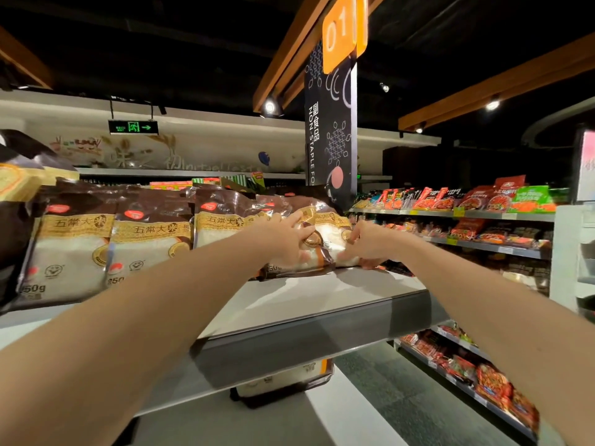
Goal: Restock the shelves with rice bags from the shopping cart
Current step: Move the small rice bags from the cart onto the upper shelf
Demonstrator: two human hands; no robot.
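The brown-and-white plastic rice bag (325, 235) lies at the grey metal shelf's (322, 297) right end. The left grip (289, 241) presses it with spread fingers and the right grip (370, 247) pinches its edge (probably to square it up).

Grey shelf (306, 304) carries a row of rice bags (74, 249), apparently upright.

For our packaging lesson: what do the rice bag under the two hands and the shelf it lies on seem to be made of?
The rice bag is likely thin plastic film with a glossy finish: it crinkles, glints, and has a clear window showing white grains. The shelf is probably painted metal: it is smooth and pale grey with soft reflections, though the look alone cannot confirm this.
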